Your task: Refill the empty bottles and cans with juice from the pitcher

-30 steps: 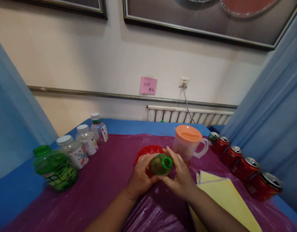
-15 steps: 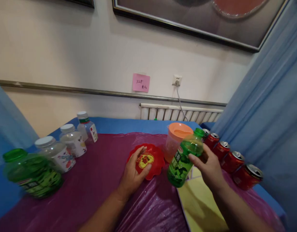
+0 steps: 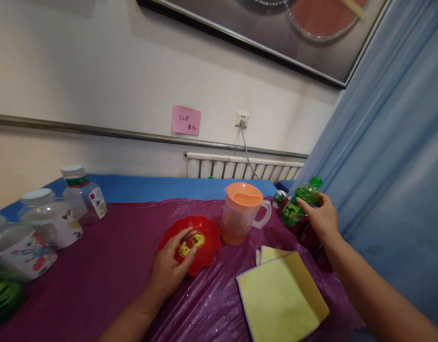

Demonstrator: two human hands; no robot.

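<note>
My right hand [image 3: 320, 216] grips a green plastic bottle [image 3: 300, 204] with a green cap, holding it tilted at the right, over the row of drink cans. One dark green can [image 3: 279, 198] shows left of the bottle; the red cans [image 3: 309, 237] are partly hidden behind my hand and forearm. My left hand [image 3: 172, 266] hovers with fingers apart at the front left of a red scalloped dish [image 3: 208, 237] with a yellow pattern inside. Just right of the dish stands a clear pitcher [image 3: 236, 221] with an orange lid and some orange liquid at the bottom.
Yellow cloths [image 3: 276, 297] lie on the purple plastic sheet [image 3: 129, 266] in front of the pitcher. At the left stand clear white-capped bottles [image 3: 50, 221] and another green bottle [image 3: 3, 294]. Behind are a radiator [image 3: 222, 167] and wall; a blue curtain [image 3: 376, 180] hangs at the right.
My right hand has carried the green bottle rightwards, from in front of the pitcher to over the cans. The view has turned right; my left hand stays by the dish.
</note>
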